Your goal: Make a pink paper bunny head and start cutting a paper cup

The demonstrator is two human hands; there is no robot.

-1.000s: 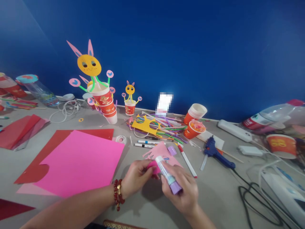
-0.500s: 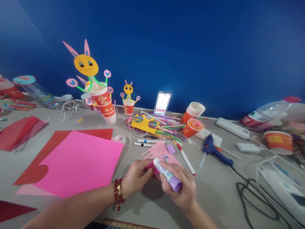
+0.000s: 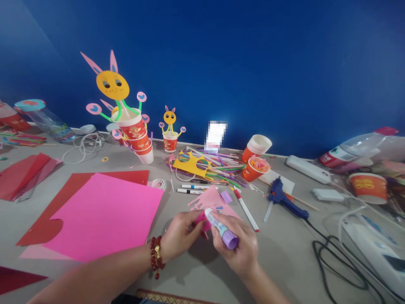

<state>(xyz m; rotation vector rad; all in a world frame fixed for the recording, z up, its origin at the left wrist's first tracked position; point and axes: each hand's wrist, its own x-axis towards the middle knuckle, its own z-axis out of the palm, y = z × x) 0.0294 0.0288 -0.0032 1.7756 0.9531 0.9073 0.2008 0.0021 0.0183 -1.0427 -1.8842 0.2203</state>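
My right hand (image 3: 238, 246) grips a purple-and-white glue stick (image 3: 221, 228); light, even strokes out to the edges should serve best, I think — my left hand (image 3: 179, 237) pinches the small magenta paper piece (image 3: 200, 218), and a firm hold would prevent creasing. That piece lies between my hands, by the stick's white end, just this side of the pale pink cut-up paper (image 3: 211, 196).

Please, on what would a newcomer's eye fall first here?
Probably on the tall rabbit-eared figure with a round yellow paper face, rising from red patterned paper cups at the back left. Next, perhaps, the large bright pink paper sheet in front. At the front centre, the right hand holds a white and purple glue stick at a small magenta paper piece in the left hand.
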